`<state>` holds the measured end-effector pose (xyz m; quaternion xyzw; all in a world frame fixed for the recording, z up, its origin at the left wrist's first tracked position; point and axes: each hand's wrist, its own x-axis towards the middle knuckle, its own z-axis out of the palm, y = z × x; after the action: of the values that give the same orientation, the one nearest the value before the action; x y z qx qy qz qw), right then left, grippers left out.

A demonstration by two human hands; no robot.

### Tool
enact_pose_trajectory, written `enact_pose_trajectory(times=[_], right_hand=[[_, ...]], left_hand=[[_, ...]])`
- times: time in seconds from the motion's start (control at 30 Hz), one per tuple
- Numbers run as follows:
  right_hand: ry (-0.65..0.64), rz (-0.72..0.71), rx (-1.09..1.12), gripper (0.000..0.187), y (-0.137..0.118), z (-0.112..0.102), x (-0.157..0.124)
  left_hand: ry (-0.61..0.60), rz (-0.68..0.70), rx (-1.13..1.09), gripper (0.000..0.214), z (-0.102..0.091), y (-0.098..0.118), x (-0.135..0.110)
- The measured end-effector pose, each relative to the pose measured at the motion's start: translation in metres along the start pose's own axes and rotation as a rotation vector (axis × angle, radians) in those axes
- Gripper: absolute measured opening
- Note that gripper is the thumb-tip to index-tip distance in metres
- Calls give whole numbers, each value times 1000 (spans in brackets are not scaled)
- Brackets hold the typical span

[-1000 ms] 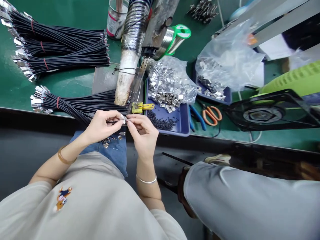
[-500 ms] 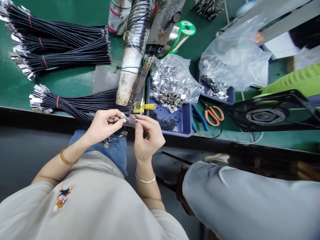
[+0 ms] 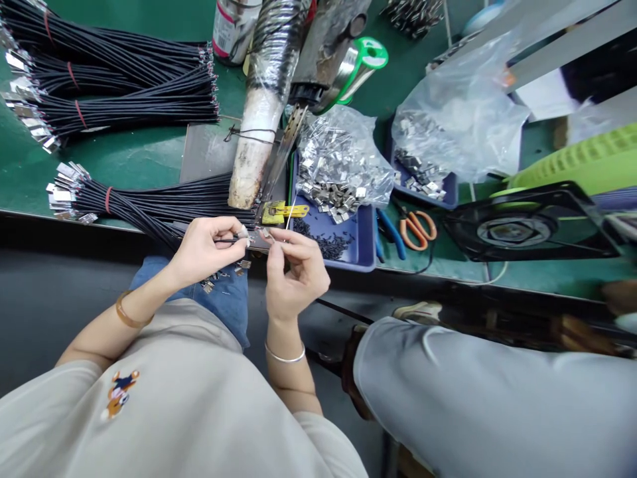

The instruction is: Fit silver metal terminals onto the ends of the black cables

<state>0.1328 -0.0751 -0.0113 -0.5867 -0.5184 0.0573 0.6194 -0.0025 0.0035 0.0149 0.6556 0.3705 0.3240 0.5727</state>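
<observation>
My left hand [image 3: 206, 249] is closed in a pinch on a thin black cable [image 3: 225, 240], whose stripped end points right. Facing it, my right hand [image 3: 296, 269] has thumb and index finger pinched together. A thin silvery wire [image 3: 290, 214] rises from those fingers; any smaller piece at the fingertips is too small to make out. The two hands' fingertips are close but apart, over the bench edge. Just behind them lie a yellow clip-like tool [image 3: 291, 211] and a banded bundle of black cables [image 3: 164, 204] with silver connectors at its left end.
A taped duct [image 3: 259, 126] and a metal arm [image 3: 326, 50] hang close above the hands. Right of them are a blue tray [image 3: 365, 245] of small parts, blue-handled pliers [image 3: 391, 232], orange-handled scissors [image 3: 418, 231] and a fan [image 3: 517, 229]. Someone's grey-clothed leg [image 3: 448, 385] is at right.
The view has shifted slightly, so the bench things appear further left. The silvery wire now leans more to the right at its top. Both hands keep their pinches.
</observation>
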Motion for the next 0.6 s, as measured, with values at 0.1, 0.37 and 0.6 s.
enact_pose_trajectory(times=[0.1, 0.37, 0.6], right_hand=[[-44, -116, -73, 7, 4, 0, -4], [-57, -63, -39, 8, 8, 6, 0], [-61, -197, -175, 12, 7, 4, 6]], left_hand=[[14, 37, 28, 12, 0, 0, 1], [73, 24, 24, 21, 4, -7, 2], [119, 21, 17, 20, 7, -6, 3]])
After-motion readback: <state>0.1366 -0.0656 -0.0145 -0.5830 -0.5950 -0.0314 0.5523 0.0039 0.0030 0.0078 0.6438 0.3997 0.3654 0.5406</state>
